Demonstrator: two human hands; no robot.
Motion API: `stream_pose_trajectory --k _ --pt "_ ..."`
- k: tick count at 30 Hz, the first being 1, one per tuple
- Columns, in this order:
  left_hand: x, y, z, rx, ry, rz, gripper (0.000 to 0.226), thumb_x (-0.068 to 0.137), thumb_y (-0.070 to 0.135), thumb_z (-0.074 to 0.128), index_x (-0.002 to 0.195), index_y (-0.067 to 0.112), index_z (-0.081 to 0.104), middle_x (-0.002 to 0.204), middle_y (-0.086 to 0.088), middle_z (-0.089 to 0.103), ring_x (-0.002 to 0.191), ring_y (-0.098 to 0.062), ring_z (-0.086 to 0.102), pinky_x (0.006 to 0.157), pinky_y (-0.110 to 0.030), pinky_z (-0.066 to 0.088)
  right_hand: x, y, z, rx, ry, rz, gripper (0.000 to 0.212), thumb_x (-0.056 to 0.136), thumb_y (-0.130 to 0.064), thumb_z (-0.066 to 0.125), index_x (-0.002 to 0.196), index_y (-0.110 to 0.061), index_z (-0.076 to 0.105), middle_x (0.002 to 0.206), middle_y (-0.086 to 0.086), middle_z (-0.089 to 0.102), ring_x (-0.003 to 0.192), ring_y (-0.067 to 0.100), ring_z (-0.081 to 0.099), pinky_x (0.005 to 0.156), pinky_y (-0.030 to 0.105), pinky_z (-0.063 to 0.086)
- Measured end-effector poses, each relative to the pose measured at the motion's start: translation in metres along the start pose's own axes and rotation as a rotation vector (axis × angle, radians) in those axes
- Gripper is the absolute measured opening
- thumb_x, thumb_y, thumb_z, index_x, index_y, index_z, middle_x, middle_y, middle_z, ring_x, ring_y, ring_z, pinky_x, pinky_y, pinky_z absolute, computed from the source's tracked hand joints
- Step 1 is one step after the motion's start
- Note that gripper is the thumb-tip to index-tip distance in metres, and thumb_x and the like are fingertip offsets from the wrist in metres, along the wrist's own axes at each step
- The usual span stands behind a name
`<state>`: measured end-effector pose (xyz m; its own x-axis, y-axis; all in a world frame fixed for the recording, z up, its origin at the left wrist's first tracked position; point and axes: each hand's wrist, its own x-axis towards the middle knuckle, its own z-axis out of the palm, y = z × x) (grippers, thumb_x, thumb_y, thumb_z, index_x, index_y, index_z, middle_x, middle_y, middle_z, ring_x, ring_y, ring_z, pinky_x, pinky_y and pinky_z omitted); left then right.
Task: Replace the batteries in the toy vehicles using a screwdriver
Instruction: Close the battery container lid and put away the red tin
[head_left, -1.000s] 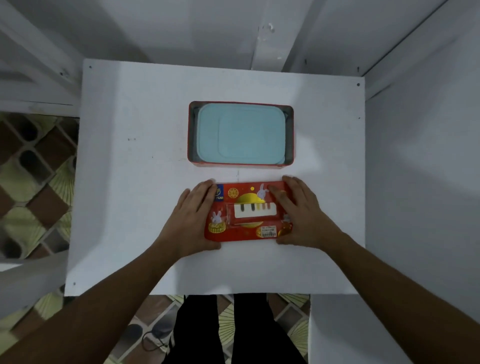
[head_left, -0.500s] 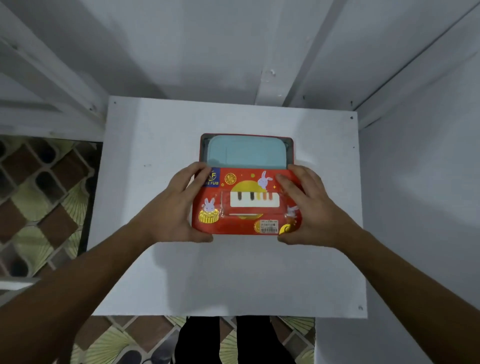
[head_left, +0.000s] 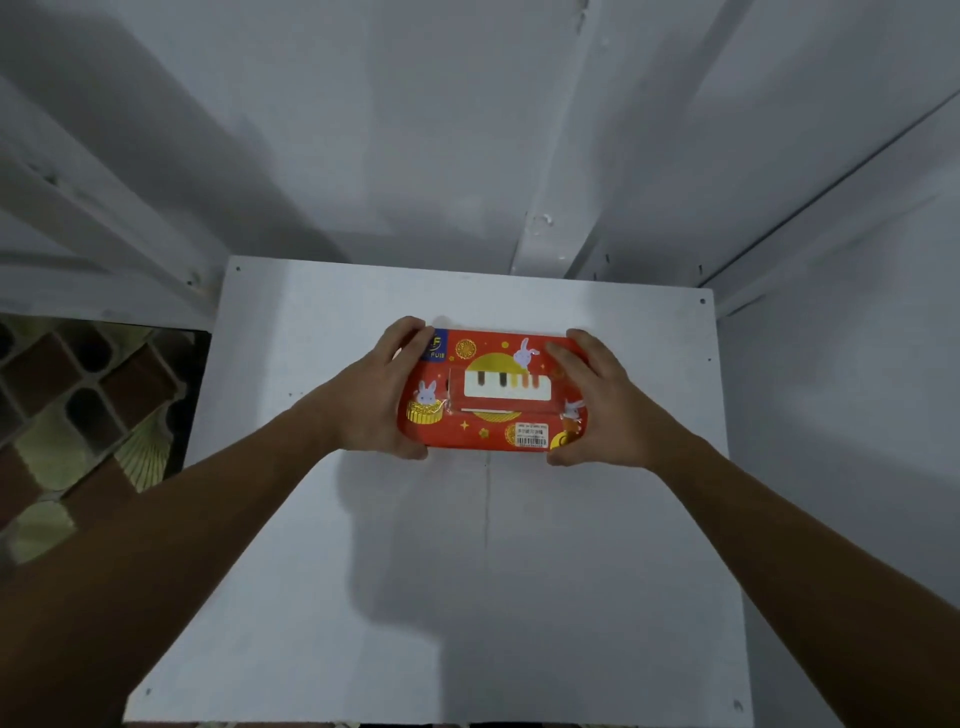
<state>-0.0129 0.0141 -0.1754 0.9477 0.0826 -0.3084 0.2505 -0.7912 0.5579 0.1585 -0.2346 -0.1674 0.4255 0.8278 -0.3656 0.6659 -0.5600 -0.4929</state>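
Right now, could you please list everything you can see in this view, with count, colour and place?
Tin lid: one, red with gold, white and rabbit pictures, a barcode sticker near its front edge; at the far middle of the table, held at both short ends. Whatever lies beneath it is hidden.
Table: one, white, square top, filling the centre of the view.
Walls: white panels behind and to the right of the table.
Floor tiles: patterned brown, green and dark, at the left edge.
Toy vehicles, batteries, screwdriver: none visible.
Left hand: one, gripping the lid's left end.
Right hand: one, gripping the lid's right end.
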Motion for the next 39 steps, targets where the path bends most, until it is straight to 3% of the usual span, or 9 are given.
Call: stream_pose_trajectory --k 6,9,12,15,19,25,29,32,39 --pt "-0.002 0.004 0.005 -0.173 -0.042 -0.083 0.129 0.058 0.051 0.086 0.153 0.023 0.003 0.153 0.014 0.0 0.129 0.002 0.02 0.097 -0.019 0.044 0.004 0.005 0.002 0.089 -0.073 0.038 0.122 0.064 -0.042 0.088 0.153 -0.029 0.005 0.159 -0.009 -0.007 0.148 0.015 0.001 0.114 0.033 0.029" --pt "-0.002 0.017 0.011 -0.392 0.062 -0.17 0.112 0.066 0.056 0.069 0.153 0.023 0.008 0.155 0.014 0.003 0.129 0.002 0.024 0.098 -0.027 0.05 0.006 0.002 0.007 0.328 -0.057 0.102 0.112 0.069 -0.036 0.086 0.152 -0.029 0.01 0.158 -0.014 -0.006 0.145 0.011 0.013 0.109 0.032 0.039" --pt "0.001 0.025 0.027 -0.461 0.156 -0.217 0.104 0.073 0.056 0.062 0.154 0.025 0.003 0.159 0.015 -0.002 0.133 0.006 0.019 0.096 -0.017 0.045 0.011 -0.009 0.018 0.477 0.089 0.188 0.075 0.092 -0.036 0.061 0.152 -0.029 0.017 0.159 -0.011 0.001 0.139 0.005 0.019 0.1 0.021 0.045" --pt "0.003 0.027 0.042 -0.469 0.238 -0.267 0.094 0.081 0.056 0.052 0.152 0.032 -0.005 0.16 0.013 -0.015 0.133 0.008 0.009 0.091 -0.01 0.035 0.011 -0.014 0.04 0.346 0.296 0.164 0.054 0.102 -0.043 0.033 0.15 -0.035 0.009 0.163 -0.008 0.001 0.148 0.009 0.009 0.11 0.021 0.032" --pt "0.005 0.025 0.052 -0.518 0.317 -0.297 0.079 0.088 0.06 0.041 0.151 0.037 0.0 0.162 0.007 -0.001 0.135 -0.002 0.026 0.086 -0.012 0.042 0.012 -0.019 0.048 0.45 0.402 0.29 0.052 0.102 -0.038 0.034 0.146 -0.036 0.007 0.163 -0.002 0.003 0.133 -0.002 0.025 0.073 -0.004 0.039" --pt "0.005 0.032 0.057 -0.646 0.428 -0.371 0.067 0.094 0.057 0.035 0.152 0.033 0.012 0.148 0.014 0.031 0.122 -0.004 0.047 0.092 -0.03 0.051 0.01 -0.021 0.051 0.774 0.44 0.445 0.067 0.092 -0.053 0.029 0.153 -0.03 0.014 0.123 -0.007 0.056 0.091 0.007 0.067 0.073 0.019 0.057" --pt "0.007 0.036 0.058 -0.803 0.433 -0.53 0.07 0.088 0.056 0.037 0.151 0.033 0.017 0.14 0.008 0.047 0.112 -0.014 0.06 0.09 -0.037 0.055 0.007 -0.015 0.052 0.838 0.454 0.451 0.055 0.093 -0.054 0.034 0.144 -0.032 0.032 0.127 -0.003 0.06 0.101 0.014 0.068 0.082 0.038 0.06" --pt "0.008 0.033 0.063 -0.74 0.52 -0.537 0.068 0.088 0.066 0.038 0.144 0.028 0.036 0.134 0.001 0.052 0.114 -0.019 0.06 0.091 -0.045 0.056 0.002 -0.013 0.051 0.923 0.42 0.439 0.044 0.1 -0.041 0.037 0.143 -0.034 0.031 0.12 -0.01 0.061 0.099 0.008 0.069 0.079 0.031 0.06" --pt "0.006 0.044 0.065 -0.8 0.588 -0.613 0.062 0.089 0.057 0.032 0.144 0.028 0.037 0.136 0.002 0.051 0.114 -0.018 0.06 0.09 -0.035 0.054 0.002 -0.013 0.049 0.85 0.397 0.425 0.043 0.103 -0.039 0.035 0.145 -0.034 0.028 0.122 -0.008 0.06 0.098 0.01 0.069 0.079 0.03 0.06"
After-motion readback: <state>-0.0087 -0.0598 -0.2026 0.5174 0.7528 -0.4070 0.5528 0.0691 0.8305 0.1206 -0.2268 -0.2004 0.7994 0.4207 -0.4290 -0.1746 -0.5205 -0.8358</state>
